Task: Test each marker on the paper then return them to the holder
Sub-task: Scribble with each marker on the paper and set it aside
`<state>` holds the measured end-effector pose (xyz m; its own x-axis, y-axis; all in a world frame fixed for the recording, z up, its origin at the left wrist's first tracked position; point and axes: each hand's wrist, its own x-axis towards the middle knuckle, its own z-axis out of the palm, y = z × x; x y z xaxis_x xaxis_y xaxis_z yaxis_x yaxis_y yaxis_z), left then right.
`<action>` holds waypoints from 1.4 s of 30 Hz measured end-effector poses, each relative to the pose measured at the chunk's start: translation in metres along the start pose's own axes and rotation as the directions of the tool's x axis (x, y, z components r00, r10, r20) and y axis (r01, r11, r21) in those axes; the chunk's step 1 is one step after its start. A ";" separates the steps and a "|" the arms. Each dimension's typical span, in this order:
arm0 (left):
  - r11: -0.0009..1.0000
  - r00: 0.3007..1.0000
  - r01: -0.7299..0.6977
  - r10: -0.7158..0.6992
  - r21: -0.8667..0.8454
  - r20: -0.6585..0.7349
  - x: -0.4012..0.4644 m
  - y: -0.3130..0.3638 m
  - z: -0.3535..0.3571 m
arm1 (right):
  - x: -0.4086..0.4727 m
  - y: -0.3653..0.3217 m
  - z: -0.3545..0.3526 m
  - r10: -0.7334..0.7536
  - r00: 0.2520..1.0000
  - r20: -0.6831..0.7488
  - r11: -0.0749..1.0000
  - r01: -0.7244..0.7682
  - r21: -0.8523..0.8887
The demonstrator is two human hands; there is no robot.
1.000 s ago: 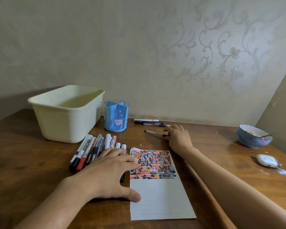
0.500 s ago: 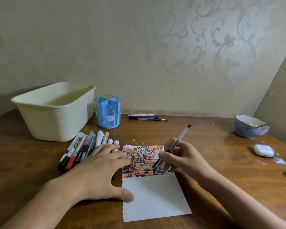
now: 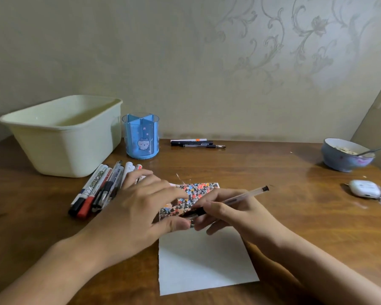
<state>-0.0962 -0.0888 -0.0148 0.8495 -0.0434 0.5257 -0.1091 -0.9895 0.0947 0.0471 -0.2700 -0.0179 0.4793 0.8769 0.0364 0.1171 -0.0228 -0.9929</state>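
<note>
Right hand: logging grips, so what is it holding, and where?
The right hand grips a clear pen near its tip end; the fingers wrap the lower barrel.

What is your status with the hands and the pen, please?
Right hand grips clear pen, tip end over paper. Left hand at tip end, grip unclear. Holder unobstructed.

Pen (image 3: 242,198) tip hidden between hands; bowl (image 3: 343,160) contents blurred.

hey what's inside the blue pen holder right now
The blue pen holder shows only its divider walls through the open top; no marker sticks out above the rim. The bottoms of its compartments are hidden by the walls, so something short inside cannot be ruled out.
</note>
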 end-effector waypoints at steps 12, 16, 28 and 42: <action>0.999 0.999 -0.008 0.009 -0.054 0.030 0.000 0.004 0.014 | -0.004 -0.005 0.006 0.027 0.998 0.058 0.999 -0.025 -0.028; 0.995 0.994 0.014 -0.003 -0.095 0.112 -0.001 0.002 0.014 | -0.004 -0.010 -0.001 0.033 0.988 0.148 0.998 -0.025 -0.055; 0.973 0.987 0.013 0.025 -0.229 0.160 0.000 0.009 0.013 | -0.007 -0.019 -0.019 0.046 0.922 0.383 0.998 -0.029 -0.051; 0.972 0.989 0.149 -0.148 -0.184 0.015 -0.003 -0.007 0.004 | 0.001 -0.003 -0.054 0.000 0.999 -0.040 0.997 -0.003 -0.074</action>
<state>-0.0964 -0.0822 -0.0202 0.8638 0.1019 0.4935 -0.0748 -0.9425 0.3256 0.0947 -0.2949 -0.0089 0.5134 0.8572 0.0409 0.1798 -0.0608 -0.9818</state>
